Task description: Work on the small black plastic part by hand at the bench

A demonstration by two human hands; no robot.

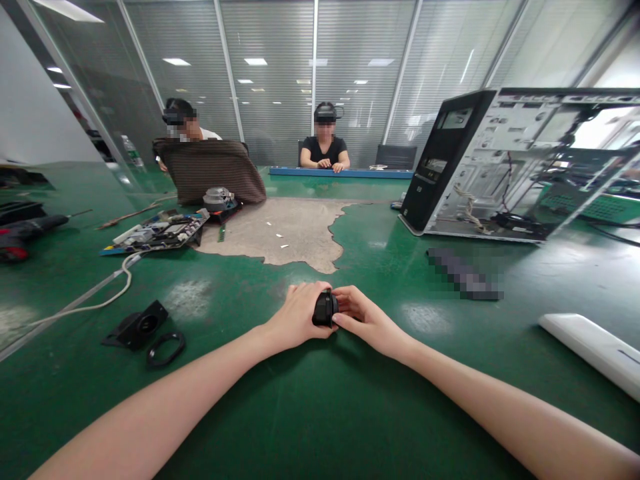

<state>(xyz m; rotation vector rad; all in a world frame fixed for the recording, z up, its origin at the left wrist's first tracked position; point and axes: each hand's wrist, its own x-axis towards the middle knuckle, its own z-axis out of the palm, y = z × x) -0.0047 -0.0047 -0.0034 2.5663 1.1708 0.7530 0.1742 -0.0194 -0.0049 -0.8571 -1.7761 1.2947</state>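
Between my two hands is a small black plastic part with a ribbed round end facing right; its exact kind is unclear. Fingers of my left hand wrap round it from the left, thumb below and fingers over the top. My right hand grips the round end with thumb and fingertips, its other fingers curled behind. To the left on the green table lie a black bracket with a round hole and a loose black ring.
An opened computer case stands at right, near a blurred dark slab and a white device. Circuit boards, a cable and a power drill lie left. Two people sit across the table.
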